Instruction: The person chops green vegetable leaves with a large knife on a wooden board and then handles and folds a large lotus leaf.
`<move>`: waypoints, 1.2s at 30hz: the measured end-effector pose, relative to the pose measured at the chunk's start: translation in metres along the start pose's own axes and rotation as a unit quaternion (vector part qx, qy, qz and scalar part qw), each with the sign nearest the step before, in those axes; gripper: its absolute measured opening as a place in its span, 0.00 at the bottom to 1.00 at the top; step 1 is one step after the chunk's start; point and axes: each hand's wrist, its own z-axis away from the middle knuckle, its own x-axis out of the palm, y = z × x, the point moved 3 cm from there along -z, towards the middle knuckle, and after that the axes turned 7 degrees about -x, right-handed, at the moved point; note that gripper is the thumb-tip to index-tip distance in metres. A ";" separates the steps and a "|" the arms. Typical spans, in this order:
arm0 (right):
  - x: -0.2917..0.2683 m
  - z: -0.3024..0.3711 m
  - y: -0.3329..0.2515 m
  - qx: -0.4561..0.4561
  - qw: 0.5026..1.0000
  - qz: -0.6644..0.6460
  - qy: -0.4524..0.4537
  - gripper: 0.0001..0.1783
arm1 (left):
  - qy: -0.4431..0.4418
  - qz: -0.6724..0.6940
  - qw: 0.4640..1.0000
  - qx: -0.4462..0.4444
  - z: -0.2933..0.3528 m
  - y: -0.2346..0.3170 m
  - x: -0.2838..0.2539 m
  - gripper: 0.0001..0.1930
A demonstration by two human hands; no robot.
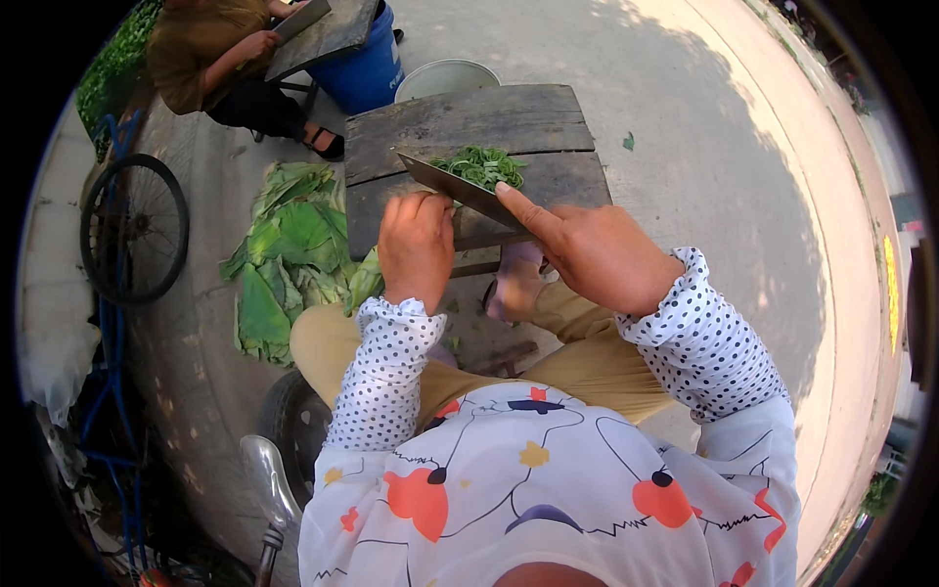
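My right hand (597,249) grips a wide-bladed cleaver (455,188), its index finger stretched along the top of the blade. The blade slants across a dark wooden board (572,166) in front of me. Behind the blade lies a small heap of shredded green leaves (484,164). My left hand (417,243) is closed at the board's near edge, close to the blade. Its curled fingers press on green leaves (367,281), whose pale green end sticks out beside the wrist; the part under the fingers is hidden.
Large green leaves (289,245) are piled on the ground left of the board. A pale round tub (445,76) and a blue bucket (367,68) stand beyond it. Another person (220,59) sits at the far left, holding a blade. A bicycle wheel (134,228) is at the left.
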 end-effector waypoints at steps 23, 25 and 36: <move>0.002 -0.016 0.039 0.085 0.983 -0.129 0.097 0.37 | -0.041 -0.031 0.999 -0.017 0.007 -0.007 -0.007 0.08; -0.008 -0.015 0.054 0.143 0.980 -0.060 0.129 0.34 | -0.031 -0.040 0.999 -0.012 0.007 -0.009 -0.009 0.07; 0.052 -0.017 0.106 0.082 0.979 0.159 0.102 0.31 | -0.028 -0.008 0.999 -0.022 0.009 -0.015 -0.008 0.07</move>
